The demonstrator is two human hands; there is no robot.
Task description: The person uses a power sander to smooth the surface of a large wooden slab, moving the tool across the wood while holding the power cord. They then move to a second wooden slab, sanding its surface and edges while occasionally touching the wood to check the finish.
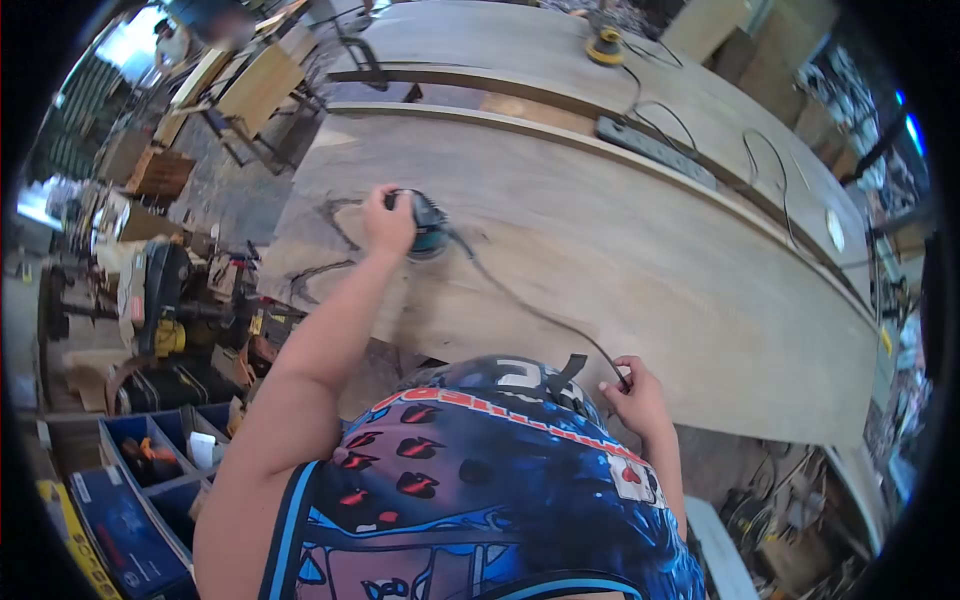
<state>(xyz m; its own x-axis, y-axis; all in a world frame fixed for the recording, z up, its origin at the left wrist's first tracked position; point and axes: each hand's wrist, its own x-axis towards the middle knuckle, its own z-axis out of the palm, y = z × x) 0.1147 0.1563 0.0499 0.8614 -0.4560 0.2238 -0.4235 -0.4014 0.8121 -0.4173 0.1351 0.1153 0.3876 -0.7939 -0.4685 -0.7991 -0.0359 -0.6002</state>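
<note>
My left hand is closed over the top of a dark teal orbital sander, which rests on a wide wooden panel toward its left end. From the sander a dark power cord runs down and right across the panel. Near the panel's front edge, my right hand pinches that cord between thumb and fingers. Dark grain patches show in the wood left of the sander. The sander's pad is mostly hidden beneath its body.
Behind the panel lies a second board bearing a yellow sander and loose cords. A long power strip sits between the boards. Blue bins stand at lower left. Farther back on the left, a person is visible.
</note>
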